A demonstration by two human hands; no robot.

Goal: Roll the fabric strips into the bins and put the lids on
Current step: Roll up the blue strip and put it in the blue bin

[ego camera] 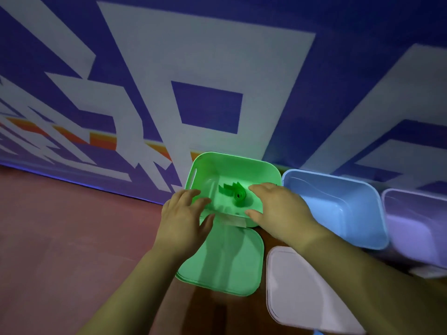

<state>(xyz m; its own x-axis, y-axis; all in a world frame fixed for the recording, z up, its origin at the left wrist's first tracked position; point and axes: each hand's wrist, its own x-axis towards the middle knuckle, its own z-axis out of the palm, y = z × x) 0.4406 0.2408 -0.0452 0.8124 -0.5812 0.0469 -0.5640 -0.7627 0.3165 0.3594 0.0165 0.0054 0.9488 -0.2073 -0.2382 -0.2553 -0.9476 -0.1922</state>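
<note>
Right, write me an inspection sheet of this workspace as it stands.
Surface: reddish-brown top.
Job's things: green bin lidless, with a rolled green strip inside. Green lid lies flat in front of it. Blue bin and purple bin stand lidless to the right. Pale lid lies before the blue bin.
Clutter: nothing seen.
Grips: left hand has straight fingers at the green bin's near left rim. Right hand is relaxed at its near right corner. Neither plainly grips anything.
Cables: nothing seen.
Surroundings: blue-and-white patterned wall behind the bins.
</note>
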